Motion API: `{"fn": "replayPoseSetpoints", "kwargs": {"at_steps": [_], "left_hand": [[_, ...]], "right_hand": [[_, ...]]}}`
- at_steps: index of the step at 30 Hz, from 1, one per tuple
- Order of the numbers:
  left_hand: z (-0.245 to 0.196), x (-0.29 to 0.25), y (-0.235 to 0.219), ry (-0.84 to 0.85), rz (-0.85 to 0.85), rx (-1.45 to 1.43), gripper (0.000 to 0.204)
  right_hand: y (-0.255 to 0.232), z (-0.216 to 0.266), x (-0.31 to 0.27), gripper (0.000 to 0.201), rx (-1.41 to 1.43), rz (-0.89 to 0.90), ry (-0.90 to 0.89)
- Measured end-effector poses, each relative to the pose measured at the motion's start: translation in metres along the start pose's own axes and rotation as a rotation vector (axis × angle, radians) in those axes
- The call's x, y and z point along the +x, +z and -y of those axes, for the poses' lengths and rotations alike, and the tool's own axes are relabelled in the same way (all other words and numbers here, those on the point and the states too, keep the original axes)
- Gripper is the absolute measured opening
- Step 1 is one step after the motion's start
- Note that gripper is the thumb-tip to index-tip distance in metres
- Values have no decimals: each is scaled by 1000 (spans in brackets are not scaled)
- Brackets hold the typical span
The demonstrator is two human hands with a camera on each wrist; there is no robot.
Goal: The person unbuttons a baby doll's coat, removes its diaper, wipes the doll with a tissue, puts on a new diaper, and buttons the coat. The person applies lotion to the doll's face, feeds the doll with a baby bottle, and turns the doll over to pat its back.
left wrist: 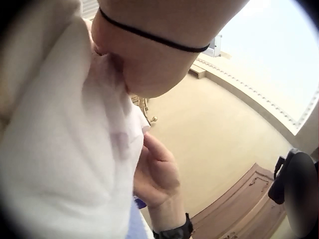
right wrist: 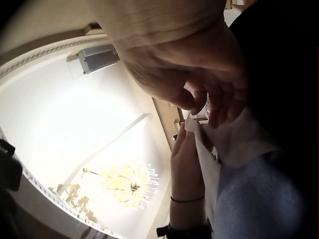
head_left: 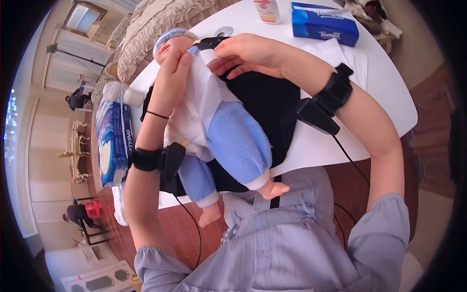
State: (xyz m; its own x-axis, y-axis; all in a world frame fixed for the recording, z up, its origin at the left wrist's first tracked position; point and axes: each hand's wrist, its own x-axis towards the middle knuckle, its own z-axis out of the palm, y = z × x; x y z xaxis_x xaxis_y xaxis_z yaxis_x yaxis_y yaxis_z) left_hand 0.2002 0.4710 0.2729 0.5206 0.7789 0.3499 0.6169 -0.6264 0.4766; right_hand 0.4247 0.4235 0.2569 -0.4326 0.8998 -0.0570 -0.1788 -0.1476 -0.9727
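Note:
A baby doll (head_left: 238,138) in blue fleece trousers, a white top and a patterned headband lies on its back over a black cloth (head_left: 265,97), its bare feet past the table's near edge. My left hand (head_left: 171,78) pinches a thin white cloth (head_left: 202,87) beside the doll's chin. Across the neck, my right hand (head_left: 253,53) pinches the other upper edge of that cloth, the remaining fingers loosely bent. Between the hands the white cloth (left wrist: 65,149) hangs down over the doll's chest. In the right wrist view, thumb and fingertips (right wrist: 192,102) meet at its corner.
On the white table (head_left: 389,97) stand a blue tissue box (head_left: 323,27) and a bottle (head_left: 267,10) at the far side, with folded white sheets (head_left: 357,61) nearby. A blue diaper pack (head_left: 112,146) and white containers (head_left: 131,97) sit at the left edge.

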Motion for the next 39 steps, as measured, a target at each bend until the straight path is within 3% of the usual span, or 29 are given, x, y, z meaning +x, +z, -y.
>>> {"fn": "replayPoseSetpoints", "kwargs": {"at_steps": [2,5,6,7,8,10,11,12,13,15,16,18,19,21,23,24,27,28,30,31,33,34,35,37,39], "left_hand": [[-1,-3,-12,-132,47,-136,19],[-12,-19,-32,-165,85,-374,23],[-26,-26,-40,-146,74,-463,35],[-24,-30,-47,-153,54,-465,35],[-18,-33,-56,-182,144,-410,38],[2,-34,-65,-174,287,-287,43],[7,-34,-68,-184,261,-290,43],[10,-34,-70,-180,314,-175,40],[14,-36,-70,-176,368,-61,37],[24,-48,-68,-236,364,-191,33],[30,-54,-68,-164,315,-205,32],[12,-65,-78,0,190,-95,24],[-9,-76,-85,-4,180,-98,24],[-49,-105,-95,129,-37,-55,22],[-69,-130,-103,484,1,191,17],[-83,-147,-103,511,50,290,16],[-113,-192,-79,613,124,491,17],[-116,-208,-65,605,121,489,17],[-114,-232,-37,615,105,659,21],[-113,-238,-30,610,103,653,21],[-116,-244,-21,575,77,594,23],[-120,-244,-20,525,111,527,23],[-122,-246,-16,517,105,521,23],[-127,-255,-6,435,68,485,25],[-130,-261,2,376,57,436,25]], "right_hand": [[6,-1,0,29,-23,8,-7],[12,4,-6,32,-65,52,-49],[13,9,-11,33,-132,109,-173],[17,11,-15,34,-194,171,-295],[25,10,-16,36,-193,129,-348],[34,-1,-8,37,-265,90,-348],[43,-1,-5,39,-329,26,-357],[52,1,-4,45,-361,-18,-344],[51,10,-9,45,-589,-57,-186],[58,9,-7,41,-560,-95,-29],[59,8,-8,41,-571,-82,-29],[56,5,-15,35,-448,-74,-199],[55,5,-21,35,-456,-66,-197],[55,6,-41,22,-322,40,-420],[49,7,-61,17,-378,265,-539],[46,10,-69,20,-542,376,-636],[60,9,-102,23,-840,455,-600],[64,3,-110,23,-840,464,-596],[67,-10,-121,28,-1237,328,-735],[63,-16,-125,28,-1238,335,-730],[49,-27,-135,32,-1461,331,-1135],[47,-35,-139,30,-1544,303,-1247],[45,-41,-142,30,-1545,317,-1243],[44,-48,-147,26,-1662,426,-1436],[50,-49,-149,24,-1700,459,-1418]]}}
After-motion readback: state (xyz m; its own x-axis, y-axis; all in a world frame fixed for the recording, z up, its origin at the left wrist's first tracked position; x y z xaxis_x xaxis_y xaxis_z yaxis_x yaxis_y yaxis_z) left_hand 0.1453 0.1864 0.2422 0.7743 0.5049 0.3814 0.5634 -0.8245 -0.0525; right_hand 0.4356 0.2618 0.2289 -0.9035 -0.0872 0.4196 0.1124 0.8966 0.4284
